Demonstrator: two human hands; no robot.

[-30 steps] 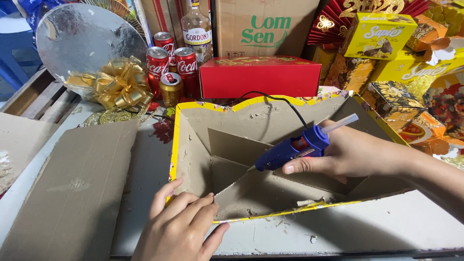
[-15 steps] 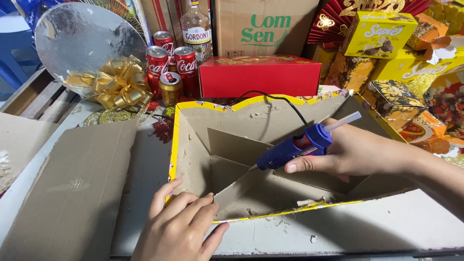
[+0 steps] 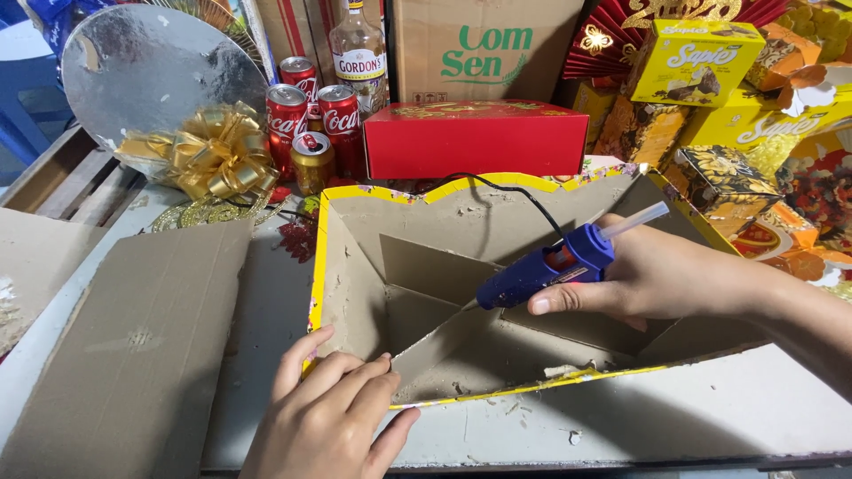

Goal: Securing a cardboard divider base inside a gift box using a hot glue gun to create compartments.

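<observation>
A grey cardboard tray with yellow trim (image 3: 497, 213) lies in front of me, with cardboard dividers (image 3: 435, 341) inside. My right hand (image 3: 657, 279) grips a blue hot glue gun (image 3: 546, 270). Its nozzle points down-left at the spot where the dividers meet. A clear glue stick pokes out of its back, and a black cord (image 3: 524, 200) runs over the tray's far wall. My left hand (image 3: 328, 417) rests flat on the tray's near left corner, fingertips against the end of a slanted divider.
A flat cardboard sheet (image 3: 133, 346) lies at the left. Behind the tray stand a red box (image 3: 475, 137), red drink cans (image 3: 306, 120), a clear bottle (image 3: 358, 53), a gold bow (image 3: 209, 160), a silver round board (image 3: 151, 66) and yellow gift boxes (image 3: 701, 62).
The glue gun's nozzle has stayed at the divider joint, shifting only slightly. My left hand keeps its place on the tray's corner.
</observation>
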